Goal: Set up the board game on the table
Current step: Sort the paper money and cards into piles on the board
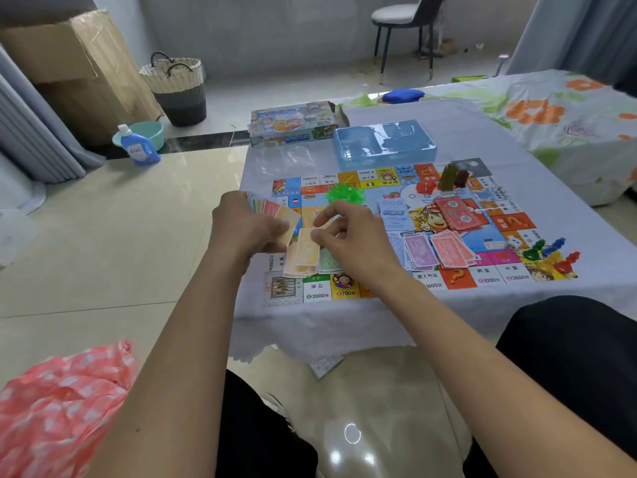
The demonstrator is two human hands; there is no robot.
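The colourful game board lies flat on the cloth-covered table. My left hand grips a fanned stack of paper money above the board's left side. My right hand pinches an orange note over an orange pile, beside a green pile. Purple notes, pink notes, red notes and a blue card stack lie on the board. Green houses, coloured pawns and a white die sit there too.
The game box and a blue plastic tray stand at the table's far side, with hotel pieces near the board's far edge. A basket, detergent bottle, cardboard box and chair surround the table. Pink cloth lies at lower left.
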